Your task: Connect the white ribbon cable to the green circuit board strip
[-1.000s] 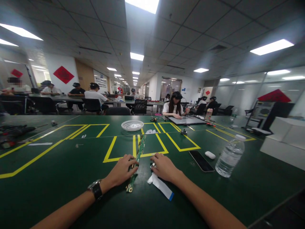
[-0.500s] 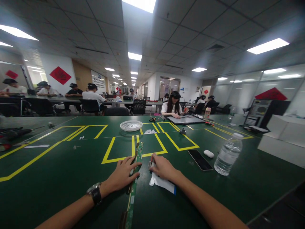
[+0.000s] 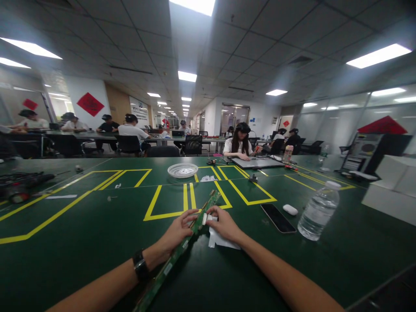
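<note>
My left hand is closed round a long, narrow green circuit board, which lies slantwise with its far end up to the right. Thumb and fingers grip its edges near the far half. Close against the board's right side, my right hand pinches a small pale rectangular piece. Beneath that hand lies a white flat strip, partly hidden by it. Whether the small piece is joined to the strip, or touches the board, I cannot tell.
Beyond my hands stands a white plastic basket. On the right are a phone, a white earbud case, a water bottle and white boxes. Tools lie far left. A person sits opposite.
The board has turned, its far end swinging right and its near end left, and my left hand now grips it. My right hand has brought the small piece up against the board.
</note>
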`<state>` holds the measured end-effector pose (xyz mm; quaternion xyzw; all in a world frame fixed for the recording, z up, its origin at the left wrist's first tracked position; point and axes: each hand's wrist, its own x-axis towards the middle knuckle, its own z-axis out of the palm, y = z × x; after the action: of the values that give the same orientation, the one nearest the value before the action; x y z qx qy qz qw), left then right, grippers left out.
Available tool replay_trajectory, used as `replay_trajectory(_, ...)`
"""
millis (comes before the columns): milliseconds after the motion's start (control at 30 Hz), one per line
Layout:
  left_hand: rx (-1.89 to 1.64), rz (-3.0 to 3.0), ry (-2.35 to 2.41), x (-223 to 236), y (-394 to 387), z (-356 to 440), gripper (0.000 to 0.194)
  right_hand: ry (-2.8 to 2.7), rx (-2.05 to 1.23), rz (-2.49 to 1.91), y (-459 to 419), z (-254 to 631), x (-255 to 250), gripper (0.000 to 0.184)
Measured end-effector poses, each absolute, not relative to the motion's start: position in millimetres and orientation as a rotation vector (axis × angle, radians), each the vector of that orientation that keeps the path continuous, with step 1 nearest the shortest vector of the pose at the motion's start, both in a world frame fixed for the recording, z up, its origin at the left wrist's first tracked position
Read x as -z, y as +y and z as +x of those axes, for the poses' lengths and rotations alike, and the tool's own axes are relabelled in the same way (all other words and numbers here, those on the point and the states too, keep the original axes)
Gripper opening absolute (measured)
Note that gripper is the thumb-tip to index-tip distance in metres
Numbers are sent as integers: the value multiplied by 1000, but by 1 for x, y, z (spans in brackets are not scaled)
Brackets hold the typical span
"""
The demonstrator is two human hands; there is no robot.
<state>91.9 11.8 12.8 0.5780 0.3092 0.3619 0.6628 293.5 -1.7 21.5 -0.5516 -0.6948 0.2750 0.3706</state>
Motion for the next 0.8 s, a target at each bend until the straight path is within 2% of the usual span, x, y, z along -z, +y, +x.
replay_trajectory(133, -808, 1214, 702, -15, 7, 90, 84, -1641, -1012, -1271, -3, 292, -26, 35)
replay_trajectory(267, -764, 1198, 650, -14, 11, 89, 81, -1624, -1118, -1184, -4, 290, -25, 34)
replay_trajectory(367, -775, 1163, 636, -13, 12, 89, 70, -1625, -1153, -1150, -6, 286, -24, 36)
replay_trajectory(567, -827, 1008, 635, -12, 7, 90, 29, -1702, -1227, -1002, -11, 275, -23, 38)
replay_trajectory(800, -932, 1089, 769, -8, 5, 93, 26, -1425, -1339, -1047, -9, 275, -23, 45)
